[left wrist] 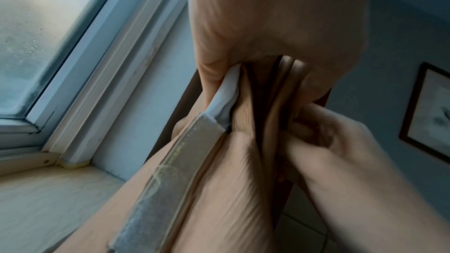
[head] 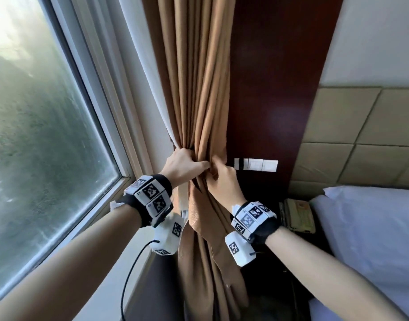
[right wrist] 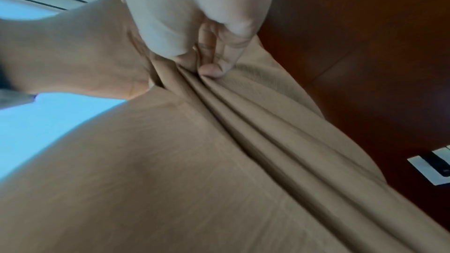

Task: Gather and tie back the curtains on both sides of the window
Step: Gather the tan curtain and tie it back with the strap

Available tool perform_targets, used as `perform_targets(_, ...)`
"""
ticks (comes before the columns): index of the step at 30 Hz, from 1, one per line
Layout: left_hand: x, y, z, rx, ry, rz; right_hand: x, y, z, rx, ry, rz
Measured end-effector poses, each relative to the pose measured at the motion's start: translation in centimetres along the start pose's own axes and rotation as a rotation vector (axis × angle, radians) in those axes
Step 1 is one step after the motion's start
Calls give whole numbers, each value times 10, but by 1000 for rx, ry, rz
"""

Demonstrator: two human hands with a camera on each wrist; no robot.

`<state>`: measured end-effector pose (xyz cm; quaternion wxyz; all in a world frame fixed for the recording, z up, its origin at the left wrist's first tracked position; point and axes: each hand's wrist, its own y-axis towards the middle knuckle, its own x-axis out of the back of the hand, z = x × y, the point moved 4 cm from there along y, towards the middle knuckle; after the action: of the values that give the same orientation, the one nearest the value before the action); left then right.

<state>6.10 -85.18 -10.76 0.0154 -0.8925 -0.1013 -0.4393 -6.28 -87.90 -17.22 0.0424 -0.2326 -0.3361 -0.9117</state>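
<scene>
A tan curtain with a white lining hangs bunched against a dark wood panel. My left hand wraps the bundle from the window side. My right hand grips the folds from the other side, and the fingers of both hands meet at the front. In the left wrist view a ribbed tan tie-back band with a grey hook-and-loop strip hangs loose below my left hand, with my right hand curled into the folds. In the right wrist view my right fingertips press the curtain.
The window and its sill lie to the left. A white switch plate sits on the panel just right of my hands. A bed with a white pillow and a padded headboard stand at the right. A small nightstand with a phone stands between the curtain and the bed.
</scene>
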Motion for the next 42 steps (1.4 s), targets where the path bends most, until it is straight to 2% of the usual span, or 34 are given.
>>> perform_targets(2, 2, 0, 0, 59, -108, 29, 0, -7, 8, 30, 9, -21)
perform_targets(5, 3, 0, -2, 84, 18, -15, 0, -9, 17, 88, 29, -44)
perform_targets(8, 8, 1, -1, 77, 114, -104, -1, -4, 16, 157, 87, 61)
perform_targets(10, 12, 4, 2, 79, 141, -103, -2, 4, 0, 42, 178, 228)
perform_targets(12, 15, 5, 5, 80, 168, -79, 4, 13, -24, -180, 333, 338)
perform_targets(15, 17, 6, 8, 71, 189, -81, 23, 47, -72, -439, 387, 144)
perform_targets(17, 15, 6, 8, 64, 192, -86, 25, 74, -93, -573, 448, 133)
perform_targets(19, 12, 7, 8, 59, 196, -96, 7, 97, -100, -664, 491, 273)
perform_targets(21, 9, 11, 9, 54, 199, -109, -15, 114, -102, -693, 569, 406)
perform_targets(23, 8, 14, 8, 58, 213, -123, -34, 125, -106, -715, 596, 463)
perform_targets(25, 7, 18, 9, 61, 217, -137, -50, 128, -114, -785, 530, 455)
perform_targets(26, 8, 19, 11, 70, 217, -150, -60, 130, -117, -786, 536, 453)
perform_targets(28, 10, 21, 14, 89, 215, -176, -70, 140, -127, -678, 486, 395)
perform_targets(33, 28, 25, 29, 147, 220, -262, -51, 144, -135, -435, 197, 223)
perform_targets(36, 29, 29, 34, 185, 205, -297, -23, 125, -133, -291, -37, 125)
perform_targets(37, 12, 37, 21, 157, 178, -252, 11, 103, -144, -298, -110, 46)
perform_targets(40, 11, 41, 21, 191, 168, -287, 28, 74, -126, -149, -193, -34)
perform_targets(42, 14, 44, 22, 206, 156, -310, 20, 54, -100, -105, -193, -62)
